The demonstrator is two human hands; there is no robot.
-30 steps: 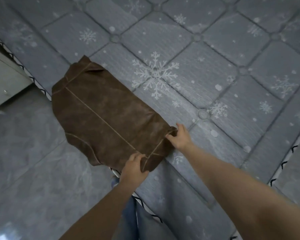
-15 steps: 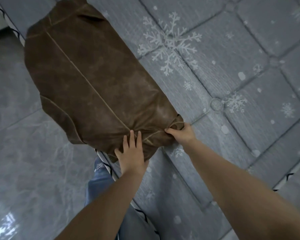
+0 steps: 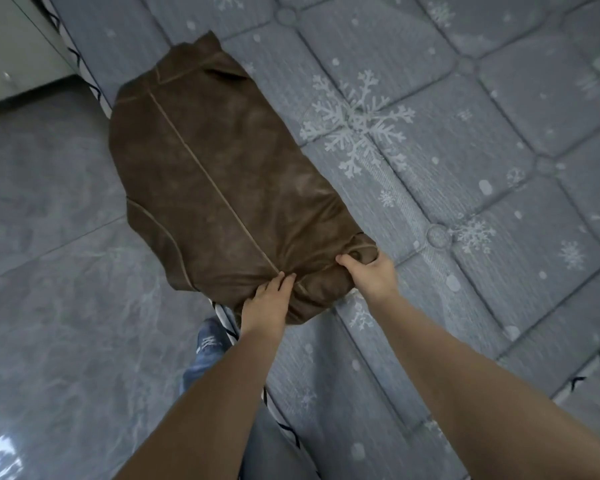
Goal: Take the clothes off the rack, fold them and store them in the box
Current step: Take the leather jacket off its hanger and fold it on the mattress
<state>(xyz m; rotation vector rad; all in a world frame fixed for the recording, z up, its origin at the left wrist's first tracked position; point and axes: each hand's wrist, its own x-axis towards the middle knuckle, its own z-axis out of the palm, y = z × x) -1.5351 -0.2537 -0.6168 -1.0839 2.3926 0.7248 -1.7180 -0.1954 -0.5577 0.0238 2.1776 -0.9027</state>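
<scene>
Grey snowflake-quilted mattress (image 3: 430, 140) carries the folded brown jacket (image 3: 215, 181) at its left edge; my left hand (image 3: 265, 304) pinches its near hem, my right hand (image 3: 369, 273) clamps the near-right corner

Grey quilted mattress (image 3: 430, 140) fills right and upper part of frame, printed with white snowflakes and dots, stitched into diamond panels with round tufts. Black-and-white piped edge (image 3: 222, 313) runs diagonally from upper left to bottom centre. Glossy grey marble-look floor (image 3: 56, 306) at left. Pale cabinet corner (image 3: 11, 46) in upper left. Blue jeans leg (image 3: 205, 355) at lower centre.
</scene>
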